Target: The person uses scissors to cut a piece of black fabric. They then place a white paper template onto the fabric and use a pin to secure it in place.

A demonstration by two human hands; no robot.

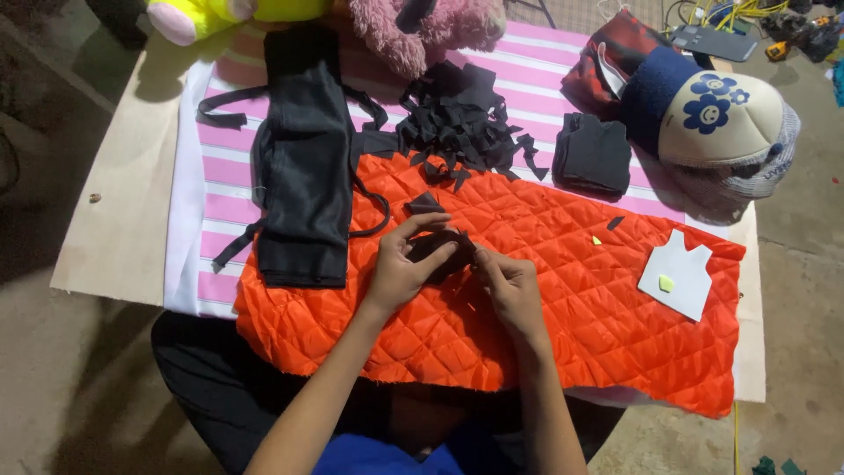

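**Both hands on a small black fabric piece over the orange quilt**

Head view: your left hand and right hand meet over the middle of the orange quilted fabric, which is spread across the near part of the surface. Between them you hold a small black fabric piece. Your left fingers are curled over its top edge and clamped on it, thumb beneath; your right fingers are pinched together on its right edge. The piece sits just above the quilt; whether it touches the quilt, you cannot tell.

Another small black scrap lies on the quilt just beyond your left hand. To the left, a long black garment with straps lies partly on the quilt and partly on the pink striped cloth. Beyond your hands is a heap of black fabric scraps, and to its right a folded black piece. A white vest-shaped paper pattern rests on the quilt's right end. A cap with blue flowers sits at the far right, and plush toys lie at the far edge.
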